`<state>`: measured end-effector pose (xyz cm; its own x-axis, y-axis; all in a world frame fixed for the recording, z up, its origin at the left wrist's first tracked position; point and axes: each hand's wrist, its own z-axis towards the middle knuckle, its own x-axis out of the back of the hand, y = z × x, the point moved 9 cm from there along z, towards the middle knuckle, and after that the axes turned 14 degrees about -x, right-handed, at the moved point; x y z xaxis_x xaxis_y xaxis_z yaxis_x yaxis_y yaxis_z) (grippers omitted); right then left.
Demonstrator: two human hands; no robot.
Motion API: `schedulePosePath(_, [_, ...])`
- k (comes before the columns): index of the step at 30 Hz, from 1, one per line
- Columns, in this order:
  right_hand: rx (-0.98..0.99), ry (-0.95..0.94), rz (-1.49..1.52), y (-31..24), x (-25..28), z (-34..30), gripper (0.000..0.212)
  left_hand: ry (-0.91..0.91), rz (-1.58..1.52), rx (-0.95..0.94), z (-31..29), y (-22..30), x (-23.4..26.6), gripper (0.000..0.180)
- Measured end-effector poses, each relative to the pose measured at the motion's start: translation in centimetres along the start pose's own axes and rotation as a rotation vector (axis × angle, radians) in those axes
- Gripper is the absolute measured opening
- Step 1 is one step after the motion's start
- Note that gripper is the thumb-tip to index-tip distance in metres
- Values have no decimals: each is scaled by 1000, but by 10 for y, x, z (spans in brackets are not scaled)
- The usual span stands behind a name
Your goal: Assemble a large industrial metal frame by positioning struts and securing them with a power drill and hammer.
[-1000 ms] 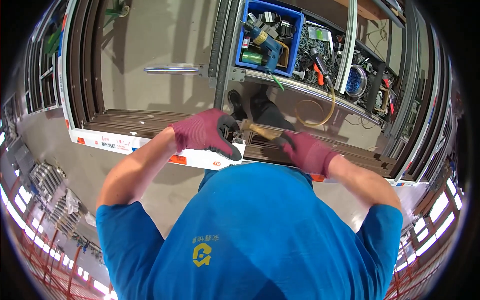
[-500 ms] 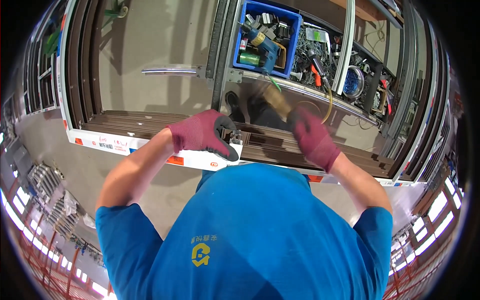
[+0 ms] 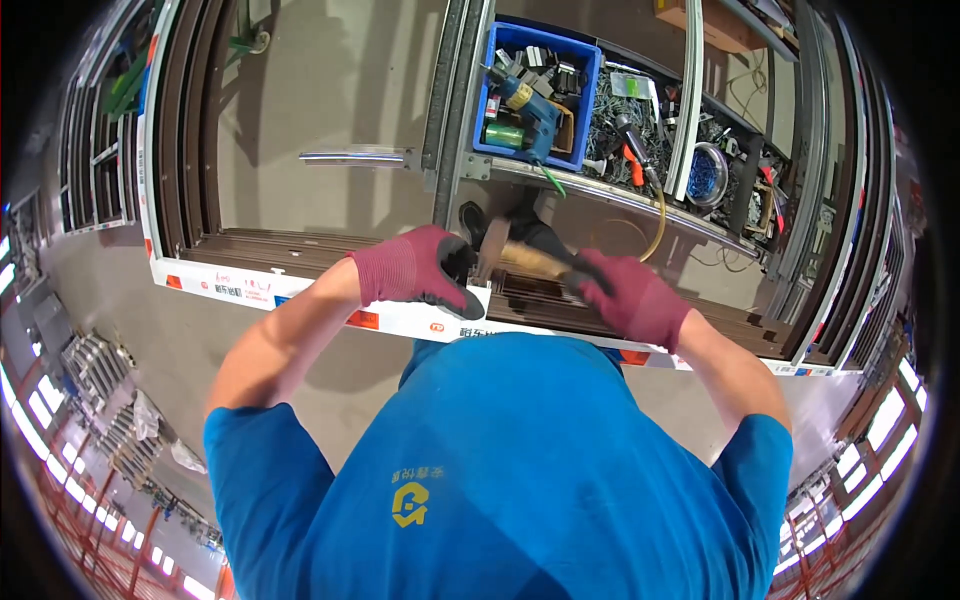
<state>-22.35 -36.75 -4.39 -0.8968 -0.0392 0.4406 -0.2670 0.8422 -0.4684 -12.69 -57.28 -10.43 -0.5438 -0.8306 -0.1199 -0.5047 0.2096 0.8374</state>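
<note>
My right hand (image 3: 632, 296), in a maroon glove with dark palm and fingers, is closed round the handle of a hammer (image 3: 532, 261). The hammer's head is smeared by motion and lies close to my left fingers. My left hand (image 3: 420, 268), gloved alike, curls thumb and fingers round a small metal piece (image 3: 483, 282) at the near rail of a brown window frame (image 3: 330, 254). The hammer head partly covers that piece, so its exact shape is hidden. White printed film runs along the rail's near side, against my body.
Beyond the frame, a blue bin (image 3: 490, 60) holds a power drill (image 3: 538, 118) and small parts. Right of it lie loose screws, an orange-and-black air tool (image 3: 636, 150) with a yellow hose, and a metal bowl (image 3: 722, 172) of blue parts. A metal bar (image 3: 350, 157) juts out left.
The hammer has come left and down, its head now beside my left fingers at the small metal piece. My left hand keeps its hold; the whole view has shifted slightly.
</note>
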Motion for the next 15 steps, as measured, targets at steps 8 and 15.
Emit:
schedulePosePath(8, [-182,65,743,18,1,-10,53,77,-51,-68,2,0,-3,51])
schedulePosePath(15, [54,240,443,-40,-8,-21,79,255,100,-172,-4,12,-3,52])
